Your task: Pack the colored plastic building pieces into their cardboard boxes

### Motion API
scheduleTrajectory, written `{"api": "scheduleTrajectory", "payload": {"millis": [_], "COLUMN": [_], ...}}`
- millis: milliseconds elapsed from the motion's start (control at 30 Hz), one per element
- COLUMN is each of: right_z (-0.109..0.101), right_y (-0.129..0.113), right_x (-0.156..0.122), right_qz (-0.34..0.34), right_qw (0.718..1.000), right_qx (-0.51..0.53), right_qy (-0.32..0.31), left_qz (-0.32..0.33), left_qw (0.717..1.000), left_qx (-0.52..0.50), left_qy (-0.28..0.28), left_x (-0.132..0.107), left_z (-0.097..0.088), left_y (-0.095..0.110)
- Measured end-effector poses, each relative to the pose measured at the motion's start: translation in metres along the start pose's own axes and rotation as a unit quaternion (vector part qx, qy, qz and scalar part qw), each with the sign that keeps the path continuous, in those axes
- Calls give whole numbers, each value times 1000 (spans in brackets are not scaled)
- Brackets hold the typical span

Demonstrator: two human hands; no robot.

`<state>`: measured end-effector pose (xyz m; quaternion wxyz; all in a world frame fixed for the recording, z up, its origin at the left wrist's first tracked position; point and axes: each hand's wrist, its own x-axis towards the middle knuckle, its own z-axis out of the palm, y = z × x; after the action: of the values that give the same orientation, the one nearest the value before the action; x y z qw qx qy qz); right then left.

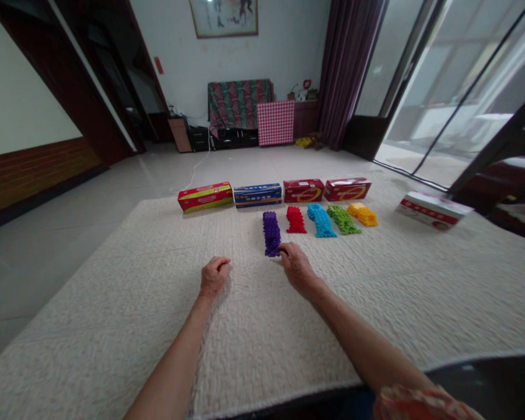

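Note:
My right hand (296, 263) is at the near right end of a row of purple interlocking plastic building pieces (271, 233), thumb and fingers pinched against it. My left hand (215, 275) rests on the cream textured cloth, its fingers curled closed; nothing shows in them. To the right of the purple row lie similar groups of pieces: red (296, 220), light blue (322, 221), green (343, 219) and yellow (363, 214). The pieces are too small to make out singly.
Behind the pieces stand a red and yellow-green box (205, 198), a blue box (258, 195) and two red boxes (303, 191). A white and red box (433, 210) sits at the right. The cream cloth (135, 303) covers the table, its near edge close to me.

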<state>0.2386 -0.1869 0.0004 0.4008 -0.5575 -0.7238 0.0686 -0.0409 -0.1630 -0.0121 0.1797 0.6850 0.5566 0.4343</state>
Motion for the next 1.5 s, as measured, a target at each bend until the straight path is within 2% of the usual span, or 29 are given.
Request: {"api": "scheduleTrajectory", "payload": {"millis": [233,967,1133,1267,1367,1500], "right_z": [3,14,11,9,22,65], "right_y": [2,12,10,0,-17,-50], "right_x": [1,15,15,18,26,50], "right_qz": [-32,1,-26,-73,-122,-129], "right_qw": [999,992,992,990,989,987], "right_qx": [-31,-112,-103,-76,-30,93], "right_qy": [0,58,74,91,77,21], "left_qz": [11,-11,-38,-73,-107,-145], "left_qw": [1000,998,997,994,989,986], "left_qx": [-4,-53,-72,-86,-96,-81], "left_qy": [-1,-8,1,5,-17,-22], "left_x": [-1,0,0,1,9,36], "left_z": [0,2,0,-2,-2,-5], "left_y": [0,-3,2,3,-3,-20]}}
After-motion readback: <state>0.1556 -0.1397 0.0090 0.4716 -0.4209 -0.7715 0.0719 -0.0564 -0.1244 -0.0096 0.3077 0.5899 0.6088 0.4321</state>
